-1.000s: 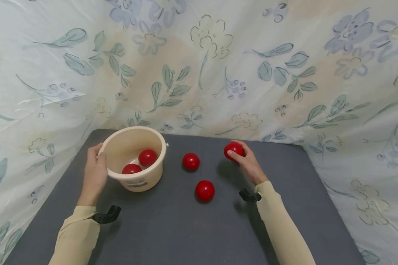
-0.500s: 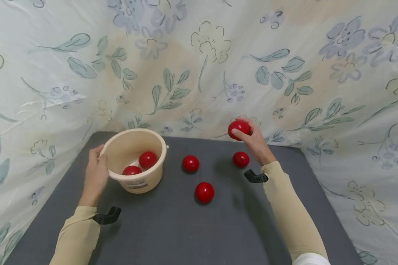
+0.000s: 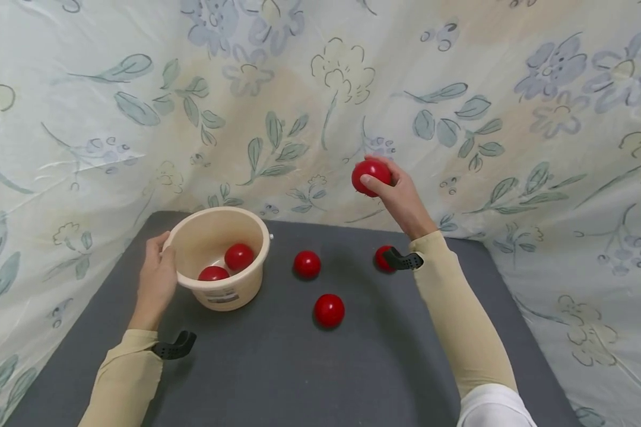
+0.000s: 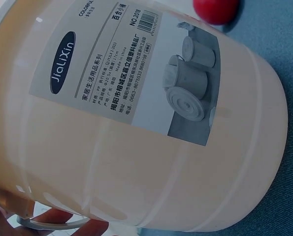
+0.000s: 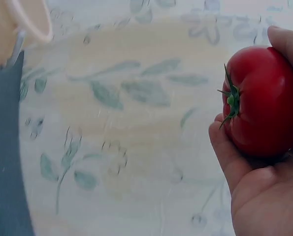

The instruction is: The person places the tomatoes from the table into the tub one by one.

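Note:
My right hand [image 3: 403, 198] holds a red tomato [image 3: 371, 178] up above the far part of the table, thumb on its near side. The right wrist view shows its green calyx [image 5: 231, 100] facing left, with fingers and thumb round the fruit. At the left, my left hand [image 3: 157, 279] grips the rim of a cream plastic bucket [image 3: 251, 284], which leans toward me. Inside it lie two tomatoes [image 3: 239, 257]. In the left wrist view the bucket's printed label [image 4: 131, 69] fills the middle, and fingers [image 4: 52, 216] show by its handle.
One tomato [image 3: 307, 264] lies right of the bucket, another tomato [image 3: 329, 311] nearer to me. A third tomato [image 3: 383, 259] is partly hidden behind the right wrist strap [image 3: 403, 259]. A floral cloth [image 3: 320, 107] hangs behind the dark grey table [image 3: 278, 367].
My right hand has lifted the tomato from low over the table, then drifted left with it. A tomato behind it has come into view. The left hand and bucket stay put.

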### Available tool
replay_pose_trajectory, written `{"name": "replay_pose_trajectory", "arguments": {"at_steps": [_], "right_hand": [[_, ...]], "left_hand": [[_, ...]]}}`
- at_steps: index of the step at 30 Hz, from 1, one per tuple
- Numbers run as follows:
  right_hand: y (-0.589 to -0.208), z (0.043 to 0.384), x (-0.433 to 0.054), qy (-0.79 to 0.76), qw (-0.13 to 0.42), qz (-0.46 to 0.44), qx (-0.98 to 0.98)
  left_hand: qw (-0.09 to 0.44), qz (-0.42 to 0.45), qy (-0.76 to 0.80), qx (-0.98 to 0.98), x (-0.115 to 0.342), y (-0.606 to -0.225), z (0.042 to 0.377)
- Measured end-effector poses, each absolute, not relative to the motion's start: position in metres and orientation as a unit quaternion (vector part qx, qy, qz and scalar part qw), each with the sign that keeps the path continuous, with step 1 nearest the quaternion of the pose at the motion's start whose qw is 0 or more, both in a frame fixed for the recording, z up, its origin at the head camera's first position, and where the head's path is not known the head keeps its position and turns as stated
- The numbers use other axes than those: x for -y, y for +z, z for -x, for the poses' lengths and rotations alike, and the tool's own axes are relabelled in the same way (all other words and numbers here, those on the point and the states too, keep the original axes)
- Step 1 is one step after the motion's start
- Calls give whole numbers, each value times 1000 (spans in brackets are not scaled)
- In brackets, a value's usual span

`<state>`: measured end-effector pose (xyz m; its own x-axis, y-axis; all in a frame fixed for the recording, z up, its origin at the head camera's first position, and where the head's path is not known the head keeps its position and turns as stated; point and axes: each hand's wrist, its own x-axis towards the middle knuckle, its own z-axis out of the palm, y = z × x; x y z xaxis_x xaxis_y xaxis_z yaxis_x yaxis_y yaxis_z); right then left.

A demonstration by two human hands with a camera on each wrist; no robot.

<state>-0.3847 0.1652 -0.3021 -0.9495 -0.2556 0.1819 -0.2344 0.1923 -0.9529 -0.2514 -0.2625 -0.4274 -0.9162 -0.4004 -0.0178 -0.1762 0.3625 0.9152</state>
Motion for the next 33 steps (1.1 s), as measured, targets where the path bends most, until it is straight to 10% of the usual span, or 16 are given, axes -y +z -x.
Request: {"name": "replay_pose_trajectory", "arguments": {"at_steps": [33], "right_hand": [[-335, 372, -18, -655, 109, 250, -705]], "left_hand": [[117, -175, -537, 817, 258, -426, 251]]}}
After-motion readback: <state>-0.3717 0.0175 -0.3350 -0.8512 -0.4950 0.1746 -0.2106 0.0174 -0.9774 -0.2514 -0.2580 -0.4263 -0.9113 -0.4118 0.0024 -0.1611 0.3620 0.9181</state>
